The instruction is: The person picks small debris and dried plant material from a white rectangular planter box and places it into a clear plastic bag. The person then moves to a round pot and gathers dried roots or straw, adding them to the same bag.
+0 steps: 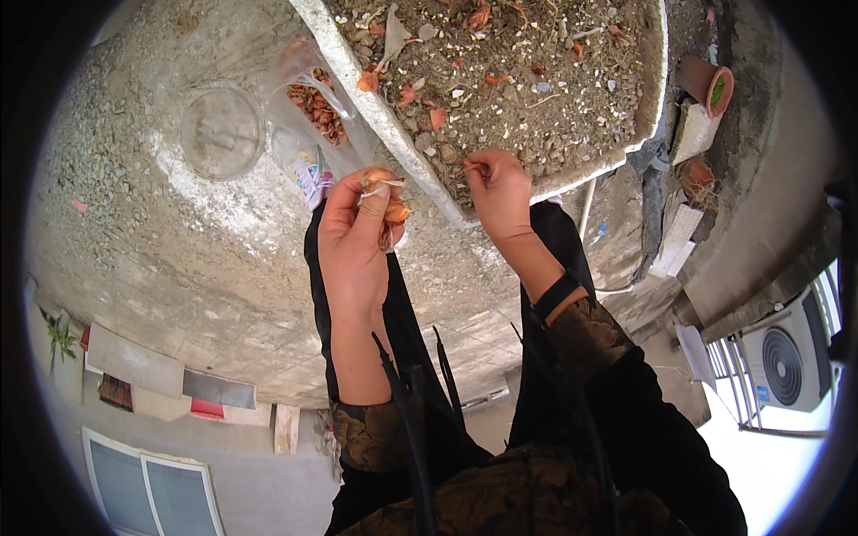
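My left hand (355, 231) holds small reddish-brown onion or shallot bulbs (397, 213) between thumb and fingers, with pale loose skin on the upper one. Over the near corner of a white-rimmed planter box (419, 175), my right hand (501, 194) pinches a small orange-brown scrap (474, 167) that looks like papery bulb skin. Its fingertips partly hide the scrap. Soil (529, 120) fills the box, strewn with white bits and orange skin pieces (438, 118). Beside the box, an open clear plastic bag (358, 130) contains many more bulbs (318, 107).
A round transparent lid or dish (222, 130) lies on the dusty ground left of the bag. My shoe (310, 175) stands against the bag. Terracotta pots (704, 80), blocks (697, 130) and a pale pipe (588, 209) lie right of the planter. Gravel (100, 174) covers the far left.
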`<state>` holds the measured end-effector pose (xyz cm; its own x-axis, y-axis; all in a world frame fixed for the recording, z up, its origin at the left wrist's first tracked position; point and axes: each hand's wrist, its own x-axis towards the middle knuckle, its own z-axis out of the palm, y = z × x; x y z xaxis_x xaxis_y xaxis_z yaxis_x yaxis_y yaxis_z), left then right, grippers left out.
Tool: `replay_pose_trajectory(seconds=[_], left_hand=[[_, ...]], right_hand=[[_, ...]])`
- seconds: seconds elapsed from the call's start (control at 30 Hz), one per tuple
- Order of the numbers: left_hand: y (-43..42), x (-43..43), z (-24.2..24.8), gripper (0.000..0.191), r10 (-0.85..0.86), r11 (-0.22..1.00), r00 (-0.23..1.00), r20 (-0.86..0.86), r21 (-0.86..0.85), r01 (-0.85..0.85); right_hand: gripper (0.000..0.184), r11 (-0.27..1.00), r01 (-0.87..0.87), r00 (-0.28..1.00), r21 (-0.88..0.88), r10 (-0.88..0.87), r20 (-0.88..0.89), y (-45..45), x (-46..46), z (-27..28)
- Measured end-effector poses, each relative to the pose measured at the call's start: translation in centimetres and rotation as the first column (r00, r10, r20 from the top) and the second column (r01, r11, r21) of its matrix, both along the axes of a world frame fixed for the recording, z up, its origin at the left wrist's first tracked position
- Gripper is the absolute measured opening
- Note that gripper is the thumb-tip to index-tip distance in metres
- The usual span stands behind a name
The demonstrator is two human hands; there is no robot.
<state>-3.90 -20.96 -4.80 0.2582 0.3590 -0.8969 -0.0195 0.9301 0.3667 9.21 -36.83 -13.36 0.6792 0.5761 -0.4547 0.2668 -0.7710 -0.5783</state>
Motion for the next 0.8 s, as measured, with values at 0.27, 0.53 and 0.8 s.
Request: replay_pose_trajectory(seconds=[0.27, 0.53, 0.8], left_hand=[[0.6, 0.1, 0.2, 0.015, -0.026, 1.000, 0.999, -0.036, -0.009, 0.026], [0.9, 0.1, 0.2, 0.014, -0.032, 0.999, 0.999, -0.044, -0.003, 0.032], [1.2, 0.2, 0.5, 0.014, -0.049, 0.999, 0.997, -0.058, -0.006, 0.049]], right_hand=[[0.010, 0.982, -0.150, 0.983, -0.113, 0.160, 0.087, 0.9, -0.3, 0.3], [0.007, 0.904, -0.316, 0.920, -0.287, 0.366, 0.140, 2.4, -1.0, -0.9], [0.013, 0.955, -0.069, 0.989, -0.290, 0.103, 0.105, 2.6, -1.3, -0.8]])
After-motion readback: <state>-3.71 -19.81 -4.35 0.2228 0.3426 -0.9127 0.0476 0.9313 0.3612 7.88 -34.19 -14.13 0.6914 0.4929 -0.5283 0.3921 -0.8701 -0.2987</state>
